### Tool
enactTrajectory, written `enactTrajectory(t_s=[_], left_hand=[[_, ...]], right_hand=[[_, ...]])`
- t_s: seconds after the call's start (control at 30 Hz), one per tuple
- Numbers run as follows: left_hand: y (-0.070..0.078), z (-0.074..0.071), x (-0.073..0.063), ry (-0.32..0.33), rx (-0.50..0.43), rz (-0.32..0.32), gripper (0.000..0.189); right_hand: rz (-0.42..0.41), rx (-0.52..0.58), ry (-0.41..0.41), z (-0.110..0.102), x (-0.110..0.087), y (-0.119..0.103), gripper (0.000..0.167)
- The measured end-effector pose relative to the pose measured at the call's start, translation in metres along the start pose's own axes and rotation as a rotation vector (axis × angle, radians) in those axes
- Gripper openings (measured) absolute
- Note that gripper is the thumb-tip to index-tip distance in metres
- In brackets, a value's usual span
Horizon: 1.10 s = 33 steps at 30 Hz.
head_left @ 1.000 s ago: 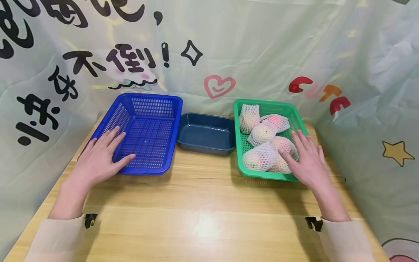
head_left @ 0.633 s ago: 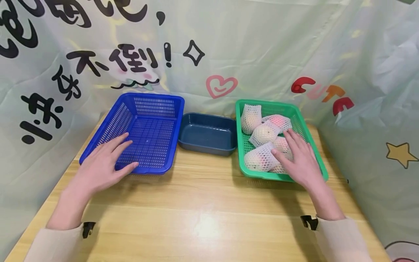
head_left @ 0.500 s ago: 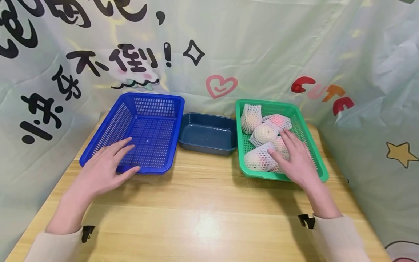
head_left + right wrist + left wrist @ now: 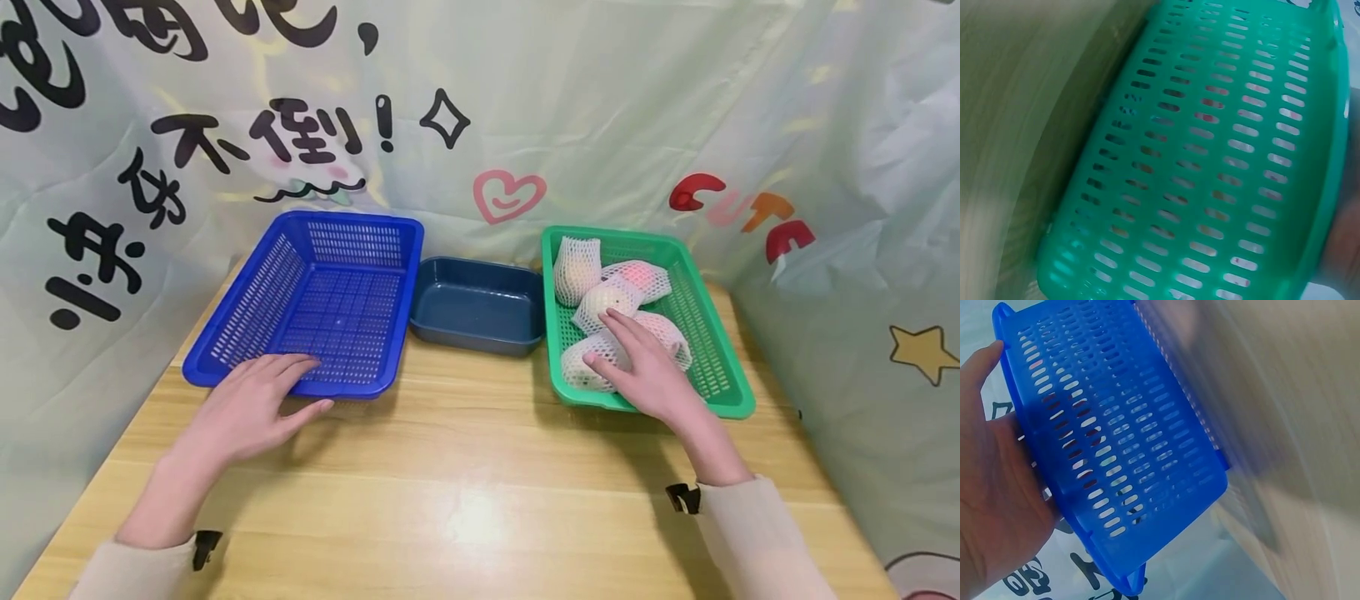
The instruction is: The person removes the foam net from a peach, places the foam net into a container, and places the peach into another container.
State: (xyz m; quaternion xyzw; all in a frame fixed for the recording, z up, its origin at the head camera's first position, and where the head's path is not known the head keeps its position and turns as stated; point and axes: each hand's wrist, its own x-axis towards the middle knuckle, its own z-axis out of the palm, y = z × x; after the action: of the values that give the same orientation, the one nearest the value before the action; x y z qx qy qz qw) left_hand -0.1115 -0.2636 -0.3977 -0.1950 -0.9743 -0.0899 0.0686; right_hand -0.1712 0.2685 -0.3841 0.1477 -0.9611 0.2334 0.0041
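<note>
In the head view my left hand [image 4: 247,408] hovers over the near rim of a blue plastic basket [image 4: 352,391]. Its relaxed fingers reach just inside, and the thumb stands apart. The left wrist view has this hand [image 4: 997,494] beside the basket's slotted wall [image 4: 1104,431]. My right hand [image 4: 652,375] is over a green plastic basket [image 4: 712,333], fingers extended above several round, pale and pinkish fruits in white foam nets. Its fingertips overlap one netted fruit [image 4: 588,367] at the front. The green wall [image 4: 1197,156] hides most of the right hand in the right wrist view.
Between the two baskets stands a dark blue rectangular dish [image 4: 480,308]. All three containers are on a light wooden table [image 4: 450,492], against a printed cloth backdrop [image 4: 600,108]. More netted fruits [image 4: 576,271] lie at the back of the green basket.
My left hand has drawn back toward the near rim of the blue basket. The right hand has shifted left over the front fruits. The baskets keep their places on the table.
</note>
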Motion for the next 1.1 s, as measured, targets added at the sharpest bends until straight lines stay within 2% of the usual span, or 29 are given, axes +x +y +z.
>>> enactTrajectory(t_s=[0.33,0.5,0.9,1.1], left_hand=[[-0.001,0.005,0.001,-0.001,0.014,-0.023,0.063],[0.000,0.006,0.000,-0.007,0.012,-0.035,0.062],[0.000,0.006,0.001,-0.018,0.000,-0.052,0.066],[0.001,0.006,0.002,-0.037,-0.008,-0.065,0.068]], right_hand=[[-0.118,0.031,-0.108,0.003,0.014,0.011,0.074],[-0.135,0.037,-0.154,0.004,0.018,0.008,0.077],[-0.188,-0.039,-0.264,0.006,0.035,-0.001,0.073],[-0.182,-0.051,-0.299,0.012,0.041,-0.001,0.072]])
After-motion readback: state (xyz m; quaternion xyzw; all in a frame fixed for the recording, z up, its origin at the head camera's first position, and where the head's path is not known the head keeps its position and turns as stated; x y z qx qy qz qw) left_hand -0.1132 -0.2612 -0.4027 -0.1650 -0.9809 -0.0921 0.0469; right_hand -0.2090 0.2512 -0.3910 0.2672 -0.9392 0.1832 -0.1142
